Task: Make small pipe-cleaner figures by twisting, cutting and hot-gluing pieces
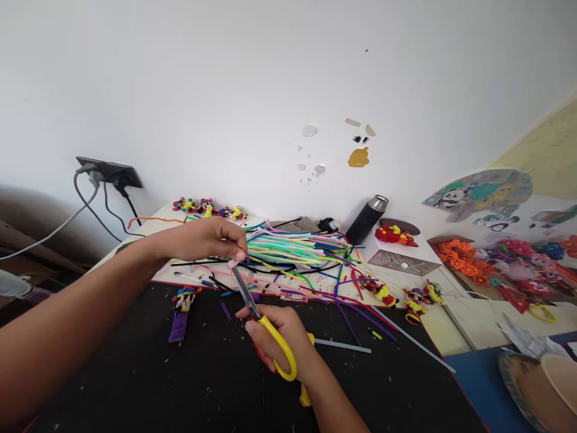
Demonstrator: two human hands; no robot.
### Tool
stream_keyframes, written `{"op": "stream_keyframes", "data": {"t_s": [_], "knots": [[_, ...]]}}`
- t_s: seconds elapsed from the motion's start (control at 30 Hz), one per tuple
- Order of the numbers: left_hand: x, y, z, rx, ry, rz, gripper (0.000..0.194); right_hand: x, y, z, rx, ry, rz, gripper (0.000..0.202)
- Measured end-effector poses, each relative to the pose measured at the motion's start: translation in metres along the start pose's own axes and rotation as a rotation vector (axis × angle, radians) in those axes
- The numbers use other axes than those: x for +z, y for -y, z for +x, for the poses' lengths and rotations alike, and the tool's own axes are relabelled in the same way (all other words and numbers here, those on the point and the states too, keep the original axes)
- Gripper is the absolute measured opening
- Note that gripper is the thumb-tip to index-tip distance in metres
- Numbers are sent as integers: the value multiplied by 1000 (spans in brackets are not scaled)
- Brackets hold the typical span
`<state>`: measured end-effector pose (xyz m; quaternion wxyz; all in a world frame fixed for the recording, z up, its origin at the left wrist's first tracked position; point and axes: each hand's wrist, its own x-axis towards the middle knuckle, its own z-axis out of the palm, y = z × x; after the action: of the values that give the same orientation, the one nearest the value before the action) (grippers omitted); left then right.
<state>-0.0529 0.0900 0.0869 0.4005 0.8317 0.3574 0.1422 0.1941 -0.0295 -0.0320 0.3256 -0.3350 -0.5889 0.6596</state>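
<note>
My left hand [219,240] is closed in a pinch on a small pale pink piece [233,263], whose kind is too small to make out. Just below it, my right hand [291,337] grips scissors [285,347] with yellow and red handles. Their blades point up toward the pink piece, with the tips close to it; whether they touch is unclear. Under my right wrist lies a yellow glue gun [306,396], partly hidden, with a glue stick [342,346] beyond it. Left of the scissors, a small figure on a purple strip [179,325] lies on the black mat [135,373].
Behind my hands spreads a pile of coloured pipe cleaners [288,249]. A black flask [366,221] leans beside a white box [401,255] at the back. Several small figures [415,304] rest at the right. Power plugs [108,174] and cables are at the left wall.
</note>
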Motion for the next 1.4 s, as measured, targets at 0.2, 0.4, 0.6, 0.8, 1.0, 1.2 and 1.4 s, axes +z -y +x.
{"op": "stream_keyframes", "data": {"t_s": [0.2,0.4,0.6,0.8,1.0,1.2,1.4], "knots": [[35,19,-10,-106,-290,-300,38,3,3,1,-6,-34,167,64],[58,7,-28,-141,-468,-355,42,6,2,1,3,-48,219,60],[62,1,-27,-151,-517,-263,46,-1,3,2,-12,-58,238,58],[67,2,-22,-246,-596,-154,50,2,1,4,2,-71,194,61],[68,-2,-15,-269,-620,-68,55,1,-1,8,74,-155,80,65],[63,6,-15,-238,-530,-160,51,-1,-2,7,38,-112,107,66],[53,14,-22,-216,-361,-222,45,0,0,5,39,-53,107,66]]}}
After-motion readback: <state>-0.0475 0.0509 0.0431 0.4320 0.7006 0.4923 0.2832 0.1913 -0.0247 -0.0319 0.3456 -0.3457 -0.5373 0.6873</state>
